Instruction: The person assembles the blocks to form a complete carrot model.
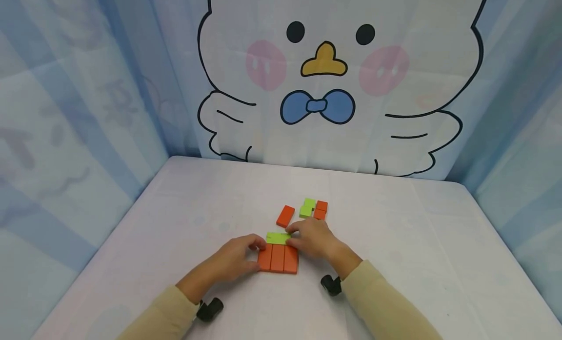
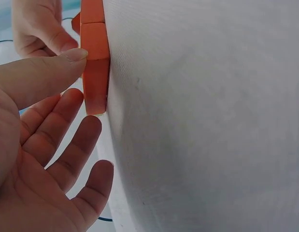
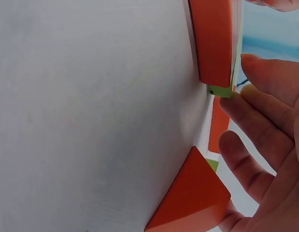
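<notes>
Three orange blocks (image 1: 277, 258) lie side by side on the table, with a flat light-green block (image 1: 276, 238) along their far edge. My left hand (image 1: 237, 256) holds the leftmost orange block (image 2: 96, 84) between thumb at its near corner and index finger toward its far end. The other left fingers spread loosely beside it. My right hand (image 1: 313, 238) pinches the green block's right end, its index finger at the far edge and the thumb on the near side. In the right wrist view, the green block (image 3: 220, 91) shows just past an orange block's end.
Beyond my right hand lie a loose orange block (image 1: 286, 216), small green blocks (image 1: 306, 211) and small orange blocks (image 1: 321, 210). A white cloth covers the table (image 1: 395, 232). Printed curtains (image 1: 325, 145) stand along the back and both sides.
</notes>
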{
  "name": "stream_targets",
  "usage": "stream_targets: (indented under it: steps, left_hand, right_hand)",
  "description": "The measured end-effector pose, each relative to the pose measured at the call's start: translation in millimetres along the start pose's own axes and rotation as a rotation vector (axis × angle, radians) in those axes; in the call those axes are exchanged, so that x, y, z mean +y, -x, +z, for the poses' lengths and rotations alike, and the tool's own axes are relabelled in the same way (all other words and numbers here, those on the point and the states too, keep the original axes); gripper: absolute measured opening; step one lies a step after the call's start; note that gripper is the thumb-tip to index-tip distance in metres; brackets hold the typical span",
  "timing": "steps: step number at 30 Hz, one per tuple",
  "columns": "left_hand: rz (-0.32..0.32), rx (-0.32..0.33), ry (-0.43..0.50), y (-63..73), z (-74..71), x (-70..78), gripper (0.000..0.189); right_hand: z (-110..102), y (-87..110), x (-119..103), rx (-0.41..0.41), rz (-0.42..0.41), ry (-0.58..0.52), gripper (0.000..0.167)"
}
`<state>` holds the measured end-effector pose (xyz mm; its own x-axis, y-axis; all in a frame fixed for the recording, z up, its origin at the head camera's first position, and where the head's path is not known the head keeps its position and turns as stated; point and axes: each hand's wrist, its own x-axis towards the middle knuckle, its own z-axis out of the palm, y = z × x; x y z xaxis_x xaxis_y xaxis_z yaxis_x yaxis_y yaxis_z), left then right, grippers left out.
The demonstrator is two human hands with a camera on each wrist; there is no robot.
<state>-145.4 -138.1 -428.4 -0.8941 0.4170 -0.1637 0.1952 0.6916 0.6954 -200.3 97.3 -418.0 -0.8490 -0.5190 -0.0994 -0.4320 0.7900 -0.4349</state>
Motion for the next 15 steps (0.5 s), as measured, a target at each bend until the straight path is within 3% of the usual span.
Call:
stream_targets:
  steps: [10,15]
  left_hand:
    - [0.000,-0.004,-0.013,0.6,-0.5,1.5,0.040]
    - [0.002,-0.004,-0.012,0.5,0.0,0.1,0.040]
  right_hand:
    - [3.3,0.3,-2.1,-0.007,0.022,-0.007,0.026]
    - [0.0,3.6,-0.9,-0.006,0.053,-0.061,0.030]
